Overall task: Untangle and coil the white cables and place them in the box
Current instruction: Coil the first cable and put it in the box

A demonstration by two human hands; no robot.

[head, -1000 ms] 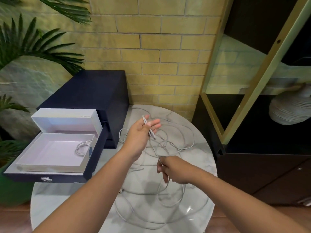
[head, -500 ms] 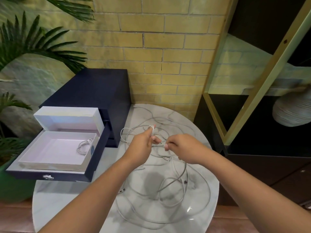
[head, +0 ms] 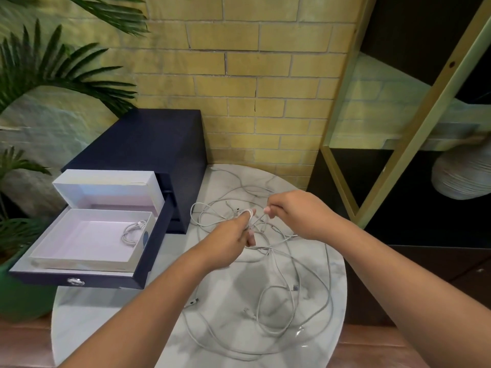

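Both hands are up over the back-middle of the round marble table [head: 106,328], working on one white cable [head: 259,218] out of the mess. My left hand [head: 231,239] is curled round it, with a turn of the cable looped over my fingertips up top and the rest of it running down through my closed fist. My right hand [head: 297,213] is just beside it, near but not touching, with thumb and forefinger pinched narrow on the same strand and the other fingers [head: 276,208] tucked in. A short run of cable spans the gap between the two hands.

The rest of the tangle [head: 269,251] lies loose on the tabletop under and in front of my hands, with big loops sprawling toward the near and right edges. One USB plug [head: 295,287] sits right of centre and another [head: 192,302] near my left forearm.

The white box [head: 87,260] is open in the pulled-out drawer [head: 119,281] of the navy cabinet [head: 148,139] at the table's left edge. It has one coiled cable [head: 132,232] already in its right-hand end, well apart from my hands.
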